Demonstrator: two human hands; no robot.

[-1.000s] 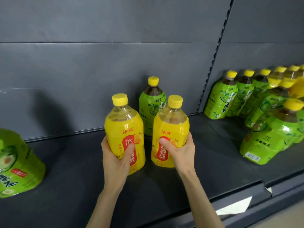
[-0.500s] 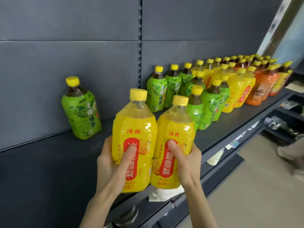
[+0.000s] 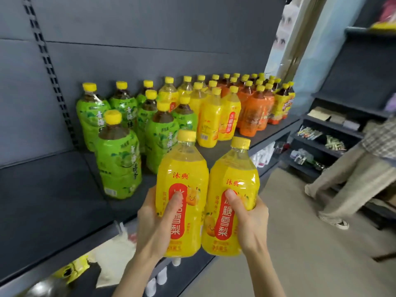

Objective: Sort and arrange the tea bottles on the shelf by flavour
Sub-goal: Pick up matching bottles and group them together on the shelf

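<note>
My left hand (image 3: 153, 224) grips one yellow pear-tea bottle (image 3: 182, 174), and my right hand (image 3: 250, 219) grips a second yellow bottle (image 3: 234, 179) beside it. Both bottles are upright, held in the air just in front of the dark shelf (image 3: 53, 202). On the shelf behind them stand several green tea bottles (image 3: 117, 159), then several yellow bottles (image 3: 211, 123), then orange bottles (image 3: 255, 112) and a yellow-purple labelled group (image 3: 284, 106) at the far right end.
The shelf's left part is bare. A lower shelf holds a white bag (image 3: 115, 258) and small white bottles (image 3: 158, 279). A person's legs (image 3: 347, 181) stand in the aisle at right, near low shelves of small goods (image 3: 317, 138).
I have carried both yellow bottles off the shelf and rightwards along it; the view swung right, bringing the sorted green, yellow and orange groups close behind the bottles.
</note>
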